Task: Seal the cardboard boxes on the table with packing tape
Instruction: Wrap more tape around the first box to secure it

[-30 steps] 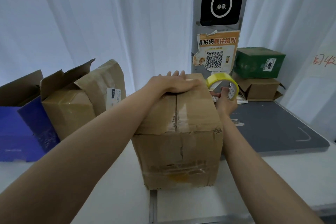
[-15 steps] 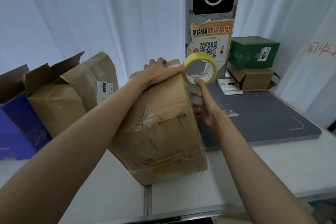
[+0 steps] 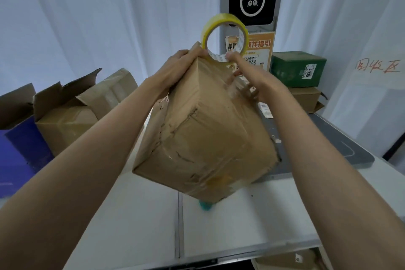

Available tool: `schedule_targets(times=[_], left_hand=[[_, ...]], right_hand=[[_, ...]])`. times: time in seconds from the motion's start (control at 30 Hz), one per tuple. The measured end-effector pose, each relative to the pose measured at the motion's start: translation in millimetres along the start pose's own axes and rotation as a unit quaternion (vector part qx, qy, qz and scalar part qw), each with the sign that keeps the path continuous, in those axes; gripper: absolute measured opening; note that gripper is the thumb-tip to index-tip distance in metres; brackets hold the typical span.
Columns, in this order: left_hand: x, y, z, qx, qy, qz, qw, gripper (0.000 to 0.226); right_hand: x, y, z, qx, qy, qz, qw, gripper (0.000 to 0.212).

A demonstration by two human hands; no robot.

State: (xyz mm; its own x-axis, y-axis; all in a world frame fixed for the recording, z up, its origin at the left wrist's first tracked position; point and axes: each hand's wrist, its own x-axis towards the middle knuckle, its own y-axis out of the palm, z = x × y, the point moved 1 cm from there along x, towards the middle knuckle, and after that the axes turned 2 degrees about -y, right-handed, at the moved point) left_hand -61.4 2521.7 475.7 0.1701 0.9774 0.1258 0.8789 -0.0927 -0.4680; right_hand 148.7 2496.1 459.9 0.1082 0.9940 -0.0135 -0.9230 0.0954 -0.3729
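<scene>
Tilted cardboard box (image 3: 203, 129), tape roll (image 3: 224, 39), maybe touching

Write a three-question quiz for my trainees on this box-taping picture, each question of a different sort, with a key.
1. True or false: the cardboard box being taped lies flat on the white table.
2. Multiple choice: where is the yellow tape roll? A) on the grey mat B) at the box's upper far edge, by both hands C) on the green box
3. Short answer: what sits directly under the green box?

Key
1. False: it is tipped onto a lower corner, the left hand gripping its upper edge.
2. B: the right hand is beside the roll.
3. A brown cardboard box.
</scene>
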Motion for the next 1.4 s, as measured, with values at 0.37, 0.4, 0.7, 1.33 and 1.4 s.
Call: schedule_targets(times=[0.37,0.4,0.7,1.33,1.4], left_hand=[[4,55,95,-0.286,0.004,0.09,0.954,0.062],[2,55,102,-0.298,0.004,0.09,0.95,0.056],[-2,37,132,-0.26,-0.013,0.065,0.963,0.057],[-17,18,82,0.097,0.006,0.091,0.991,0.067],[-16,28,64,0.249,0.02,0.092,0.964,0.081]], right_hand=[[14,11,-6,-0.339,-0.035,-0.051,0.939,0.09],[15,15,-9,-0.359,-0.031,-0.059,0.931,0.091],[27,36,-7,-0.43,-0.094,-0.037,0.897,0.064],[11,12,-54,-0.223,-0.154,-0.142,0.952,0.033],[12,13,-54,-0.233,-0.154,-0.146,0.949,0.034]])
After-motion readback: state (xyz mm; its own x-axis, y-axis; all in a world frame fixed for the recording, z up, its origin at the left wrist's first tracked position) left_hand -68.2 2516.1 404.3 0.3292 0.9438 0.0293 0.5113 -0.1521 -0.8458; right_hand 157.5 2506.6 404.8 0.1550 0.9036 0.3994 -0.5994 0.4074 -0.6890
